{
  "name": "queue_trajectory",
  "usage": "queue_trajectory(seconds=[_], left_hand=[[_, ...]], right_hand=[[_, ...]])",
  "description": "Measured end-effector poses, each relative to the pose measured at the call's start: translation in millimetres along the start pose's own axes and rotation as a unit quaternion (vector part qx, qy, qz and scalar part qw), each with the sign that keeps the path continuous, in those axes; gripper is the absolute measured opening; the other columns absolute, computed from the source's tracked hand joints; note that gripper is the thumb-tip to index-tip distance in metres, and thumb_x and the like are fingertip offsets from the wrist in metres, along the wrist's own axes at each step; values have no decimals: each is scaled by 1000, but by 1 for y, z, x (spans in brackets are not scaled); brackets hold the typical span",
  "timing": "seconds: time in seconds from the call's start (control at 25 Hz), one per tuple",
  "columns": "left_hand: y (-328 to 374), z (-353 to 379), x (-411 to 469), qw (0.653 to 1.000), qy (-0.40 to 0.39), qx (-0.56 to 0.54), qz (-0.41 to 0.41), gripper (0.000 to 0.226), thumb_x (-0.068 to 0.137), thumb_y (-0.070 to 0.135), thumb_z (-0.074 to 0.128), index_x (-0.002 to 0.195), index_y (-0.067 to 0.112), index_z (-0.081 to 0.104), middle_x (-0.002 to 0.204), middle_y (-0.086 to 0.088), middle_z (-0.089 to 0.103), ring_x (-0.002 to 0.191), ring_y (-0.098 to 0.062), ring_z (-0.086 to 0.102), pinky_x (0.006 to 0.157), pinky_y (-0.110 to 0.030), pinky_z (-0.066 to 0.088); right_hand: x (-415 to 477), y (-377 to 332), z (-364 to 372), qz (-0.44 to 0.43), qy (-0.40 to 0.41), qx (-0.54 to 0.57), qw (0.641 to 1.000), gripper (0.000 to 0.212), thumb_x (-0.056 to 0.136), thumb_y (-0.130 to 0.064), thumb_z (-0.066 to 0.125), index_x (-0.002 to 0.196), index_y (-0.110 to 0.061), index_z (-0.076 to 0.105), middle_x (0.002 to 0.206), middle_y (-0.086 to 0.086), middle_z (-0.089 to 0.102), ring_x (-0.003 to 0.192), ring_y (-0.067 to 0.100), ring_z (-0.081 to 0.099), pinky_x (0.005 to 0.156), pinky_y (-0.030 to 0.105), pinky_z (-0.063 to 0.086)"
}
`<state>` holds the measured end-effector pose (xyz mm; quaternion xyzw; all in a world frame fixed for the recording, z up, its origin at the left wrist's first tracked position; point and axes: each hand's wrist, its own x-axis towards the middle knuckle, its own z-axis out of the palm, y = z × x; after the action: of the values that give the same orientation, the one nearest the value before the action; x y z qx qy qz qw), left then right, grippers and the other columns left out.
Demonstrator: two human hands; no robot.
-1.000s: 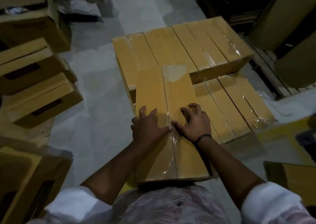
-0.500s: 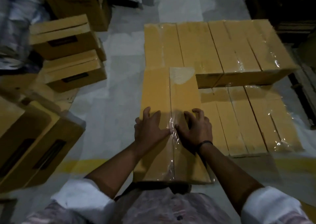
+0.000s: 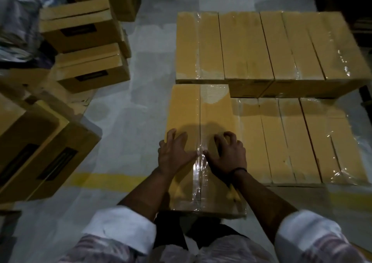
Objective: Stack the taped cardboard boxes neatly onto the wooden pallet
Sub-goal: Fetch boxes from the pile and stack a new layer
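Observation:
A taped cardboard box [image 3: 193, 110] lies lengthwise at the stack's front left corner, its far end against a higher row of taped boxes [image 3: 261, 47]. Lower taped boxes [image 3: 302, 142] lie beside it on the right. My left hand [image 3: 174, 154] rests flat on the box top with fingers spread. My right hand [image 3: 227, 154] presses on the same top with arched fingers, its thumb at the clear tape seam [image 3: 198, 174]. Neither hand holds anything. The pallet is hidden under the boxes.
Loose cardboard boxes stand on the grey floor at the left: two stacked ones [image 3: 80, 25] [image 3: 92, 69] and a large one [image 3: 40, 152] nearer me. A yellow floor line [image 3: 104, 179] runs under the front box. Dark clutter lines the far edges.
Both hands stay pressed on the same box. The view has swung so the stack now lies square ahead, and the box sits in line with the rows beside it.

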<state>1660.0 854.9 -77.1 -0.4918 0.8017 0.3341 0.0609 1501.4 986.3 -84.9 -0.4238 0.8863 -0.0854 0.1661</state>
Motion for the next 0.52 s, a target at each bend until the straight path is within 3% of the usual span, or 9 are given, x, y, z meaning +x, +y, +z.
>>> queue_trajectory(seconds=[0.32, 0.52], left_hand=[[-30, 24, 65, 999, -22, -21, 22, 89, 78, 59, 79, 154, 37, 38, 168, 5, 14, 146, -40, 25, 107, -49, 42], [-44, 57, 103, 993, -112, -10, 30, 90, 83, 45, 81, 158, 35, 32, 171, 0, 2, 152, -40, 15, 115, -55, 38]], right_hand=[[64, 12, 42, 2, -31, -35, 999, 79, 79, -78, 54, 143, -36, 36, 152, 5, 23, 118, 36, 46, 96, 48, 48], [94, 39, 79, 24, -97, -39, 994, 85, 75, -64, 72, 145, -39, 29, 158, 5, 8, 128, 40, 37, 100, 54, 47]])
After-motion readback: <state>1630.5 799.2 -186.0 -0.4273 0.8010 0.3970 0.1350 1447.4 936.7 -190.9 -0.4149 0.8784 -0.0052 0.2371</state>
